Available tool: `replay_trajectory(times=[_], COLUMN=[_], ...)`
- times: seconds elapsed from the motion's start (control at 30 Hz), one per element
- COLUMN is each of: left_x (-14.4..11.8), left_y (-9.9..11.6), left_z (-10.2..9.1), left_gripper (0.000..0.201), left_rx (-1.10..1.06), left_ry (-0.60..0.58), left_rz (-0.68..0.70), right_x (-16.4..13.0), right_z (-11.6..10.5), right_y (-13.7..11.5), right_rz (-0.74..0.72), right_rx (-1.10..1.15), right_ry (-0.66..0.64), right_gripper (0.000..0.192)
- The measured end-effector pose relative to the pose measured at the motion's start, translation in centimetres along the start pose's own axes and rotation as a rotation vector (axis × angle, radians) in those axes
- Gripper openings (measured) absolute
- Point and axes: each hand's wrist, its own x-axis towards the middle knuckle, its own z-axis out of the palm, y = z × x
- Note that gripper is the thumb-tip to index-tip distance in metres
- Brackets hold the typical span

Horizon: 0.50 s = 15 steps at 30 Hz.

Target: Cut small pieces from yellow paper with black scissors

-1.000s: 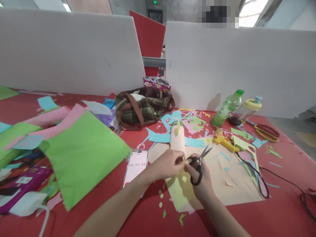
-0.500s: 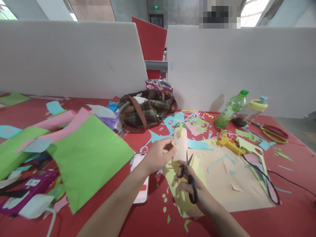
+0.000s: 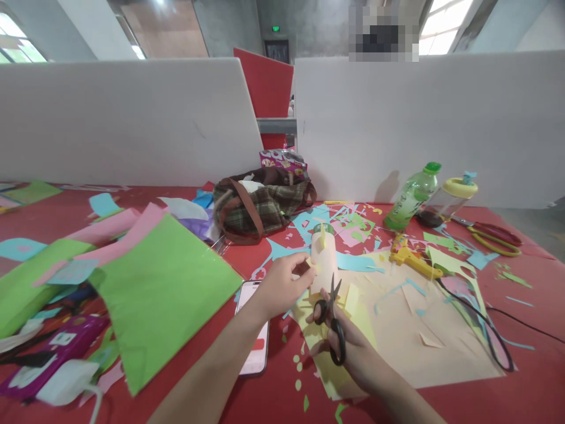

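Note:
My left hand point(image 3: 286, 282) pinches a small piece of yellow paper point(image 3: 308, 261) against or just beside the left side of a pale paper-wrapped cylinder point(image 3: 325, 259). That cylinder has a green top and a yellow strip point(image 3: 322, 237) standing on its upper part. My right hand point(image 3: 351, 338) holds black-handled scissors point(image 3: 334, 315), fingers in the loops. The blades point away from me, slightly apart, in front of the cylinder's lower end; I cannot tell whether they touch it. Under the right hand lie yellow paper sheets point(image 3: 339, 377). A phone point(image 3: 256, 360) lies partly beneath my left forearm.
A green sheet point(image 3: 170, 300) and rolled papers cover the left. Behind are a plaid bag point(image 3: 282, 203) and white panels point(image 3: 132, 123). At right stand a green bottle point(image 3: 410, 200) and a clear jar point(image 3: 451, 203), near a yellow glue gun point(image 3: 415, 260), its cable and red-handled pliers point(image 3: 497, 232).
The camera view has tilted up a little. My right hand and the scissors have shifted slightly left, the blades a bit closer together. My left hand keeps its pinch beside the cylinder.

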Motion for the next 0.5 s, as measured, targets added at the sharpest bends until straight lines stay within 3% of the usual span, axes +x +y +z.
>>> replay_trajectory(times=[0.13,0.3,0.5], left_x=[-0.11,-0.29,-0.59], left_y=[-0.04,0.12,0.52], left_z=[0.07,0.00,-0.35], left_gripper=[0.015,0.014,0.012], left_rx=[0.018,0.014,0.004], left_ry=[0.020,0.043,0.048], left_rz=[0.005,0.007,-0.007], right_x=[0.35,0.75,0.85], right_z=[0.37,0.61,0.46], right_y=[0.02,0.12,0.43], right_rz=[0.018,-0.011,-0.094], right_rx=[-0.019,-0.031,-0.059], right_ry=[0.016,0.194,0.250], right_gripper=[0.043,0.049,0.039])
